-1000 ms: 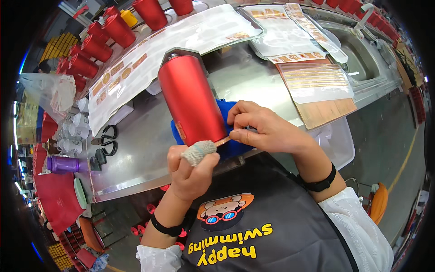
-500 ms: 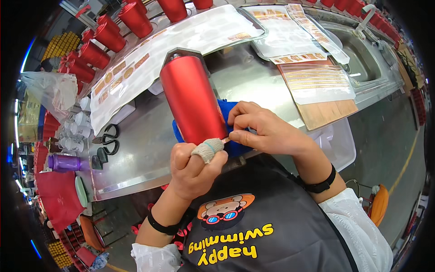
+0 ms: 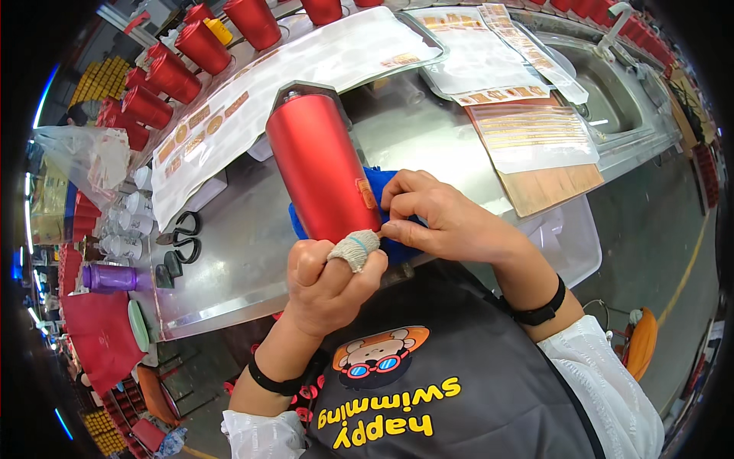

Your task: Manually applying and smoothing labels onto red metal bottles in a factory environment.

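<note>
A glossy red cylinder lies tilted on a metal holder above the bench, its near end toward me. A small gold decal shows on its right side. My left hand is closed against the near end, a knitted grey cover on one finger; whatever its fingers grip is hidden. At the right of that end, my right hand pinches a thin strip, mostly hidden, along the cylinder's edge. A blue cloth lies under the cylinder and beside my right fingers.
White decal sheets spread across the far bench. Further sheets lie on a wooden board at right, near a sink. Black-handled scissors and a purple jar are at left. Red cups line the far side.
The red cylinder has turned slightly leftward, bringing the gold decal into view. The strip between my hands shows less. The far red cups have shifted right, and a yellow object appears among them.
</note>
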Motion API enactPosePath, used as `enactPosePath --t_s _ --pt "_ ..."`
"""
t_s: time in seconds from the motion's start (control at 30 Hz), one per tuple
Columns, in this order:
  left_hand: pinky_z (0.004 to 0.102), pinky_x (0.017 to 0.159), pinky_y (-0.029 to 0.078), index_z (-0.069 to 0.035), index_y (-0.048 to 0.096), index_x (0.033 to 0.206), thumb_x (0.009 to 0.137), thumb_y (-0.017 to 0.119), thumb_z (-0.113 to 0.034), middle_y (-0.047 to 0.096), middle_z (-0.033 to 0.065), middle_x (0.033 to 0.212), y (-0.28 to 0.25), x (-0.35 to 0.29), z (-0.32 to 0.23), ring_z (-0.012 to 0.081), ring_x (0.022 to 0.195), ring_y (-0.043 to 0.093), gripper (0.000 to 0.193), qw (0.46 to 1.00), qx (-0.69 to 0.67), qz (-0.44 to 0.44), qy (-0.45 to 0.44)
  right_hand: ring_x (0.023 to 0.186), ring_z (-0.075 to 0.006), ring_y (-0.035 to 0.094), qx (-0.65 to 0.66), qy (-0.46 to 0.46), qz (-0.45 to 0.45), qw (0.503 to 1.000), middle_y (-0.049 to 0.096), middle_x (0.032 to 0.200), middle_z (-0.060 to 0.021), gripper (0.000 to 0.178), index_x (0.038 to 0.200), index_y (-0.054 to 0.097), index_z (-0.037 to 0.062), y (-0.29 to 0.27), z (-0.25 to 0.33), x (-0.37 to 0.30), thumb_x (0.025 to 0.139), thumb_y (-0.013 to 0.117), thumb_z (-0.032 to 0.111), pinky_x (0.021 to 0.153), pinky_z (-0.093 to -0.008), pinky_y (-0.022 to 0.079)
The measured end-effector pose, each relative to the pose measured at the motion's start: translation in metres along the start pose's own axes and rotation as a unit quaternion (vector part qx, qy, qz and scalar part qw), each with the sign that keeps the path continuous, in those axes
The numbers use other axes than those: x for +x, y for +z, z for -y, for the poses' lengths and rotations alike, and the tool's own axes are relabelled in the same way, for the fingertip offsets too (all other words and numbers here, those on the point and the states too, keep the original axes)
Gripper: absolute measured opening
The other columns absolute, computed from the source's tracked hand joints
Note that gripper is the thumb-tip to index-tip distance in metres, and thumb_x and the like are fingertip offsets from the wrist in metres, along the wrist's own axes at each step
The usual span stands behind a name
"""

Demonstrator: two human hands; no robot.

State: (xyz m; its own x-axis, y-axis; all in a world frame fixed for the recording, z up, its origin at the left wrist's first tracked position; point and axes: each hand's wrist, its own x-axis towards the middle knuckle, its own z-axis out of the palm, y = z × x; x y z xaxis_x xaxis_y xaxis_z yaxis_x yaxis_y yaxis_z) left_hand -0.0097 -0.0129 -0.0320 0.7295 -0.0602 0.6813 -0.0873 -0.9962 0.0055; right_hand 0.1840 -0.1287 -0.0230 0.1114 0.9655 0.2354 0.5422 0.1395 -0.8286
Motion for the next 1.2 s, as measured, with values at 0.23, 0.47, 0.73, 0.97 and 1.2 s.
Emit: enactPosePath --t_s 0.23,0.47,0.73,0.97,1.2 --pt "0.0443 0.078 0.045 -0.012 0.055 0.105 0.078 0.071 0.005 0.063 0.0129 0.095 0.005 -0.023 -0.003 0.0316 0.089 0.056 0.036 0.991 -0.047 -0.076 -0.100 0.105 -0.0343 0.052 -0.027 -0.057 -0.043 0.997 0.057 0.104 -0.0138 0.023 0.092 0.061 0.0019 0.002 -0.006 -0.005 0.081 0.073 0.019 0.091 -0.0410 0.043" --pt "0.0462 0.102 0.037 0.002 0.046 0.134 0.086 0.066 -0.011 0.049 0.0250 0.135 0.008 -0.019 -0.002 0.0436 0.119 0.048 0.054 0.978 -0.023 -0.048 -0.203 0.115 -0.0361 0.050 -0.108 -0.098 -0.156 0.977 0.052 0.122 -0.0156 0.052 0.109 0.053 0.0072 0.027 -0.013 -0.004 0.069 0.083 0.021 0.095 -0.0446 0.041" --pt "0.0407 0.112 0.028 0.006 0.033 0.142 0.094 0.062 -0.033 0.038 0.0220 0.144 0.009 -0.019 -0.004 0.0320 0.135 0.037 0.069 0.862 -0.361 -0.107 -0.338 0.115 -0.0355 0.051 -0.126 -0.142 -0.176 0.966 0.053 0.122 -0.0132 0.054 0.110 0.053 0.0078 0.030 -0.008 0.002 0.067 0.084 0.021 0.096 -0.0443 0.042" --pt "0.0389 0.112 0.027 0.007 0.031 0.142 0.093 0.064 -0.036 0.038 0.0193 0.140 0.014 -0.011 -0.007 0.0296 0.132 0.038 0.074 0.860 -0.302 -0.106 -0.398 0.114 -0.0356 0.051 -0.125 -0.135 -0.175 0.967 0.053 0.122 -0.0142 0.054 0.110 0.053 0.0076 0.032 -0.011 0.001 0.068 0.083 0.022 0.095 -0.0446 0.042" --pt "0.0391 0.111 0.028 0.007 0.032 0.142 0.091 0.066 -0.031 0.038 0.0191 0.139 0.016 -0.007 -0.008 0.0300 0.131 0.038 0.072 0.862 -0.294 -0.109 -0.398 0.114 -0.0367 0.052 -0.123 -0.135 -0.177 0.967 0.054 0.122 -0.0157 0.053 0.110 0.053 0.0070 0.032 -0.011 0.001 0.069 0.083 0.022 0.094 -0.0452 0.042"
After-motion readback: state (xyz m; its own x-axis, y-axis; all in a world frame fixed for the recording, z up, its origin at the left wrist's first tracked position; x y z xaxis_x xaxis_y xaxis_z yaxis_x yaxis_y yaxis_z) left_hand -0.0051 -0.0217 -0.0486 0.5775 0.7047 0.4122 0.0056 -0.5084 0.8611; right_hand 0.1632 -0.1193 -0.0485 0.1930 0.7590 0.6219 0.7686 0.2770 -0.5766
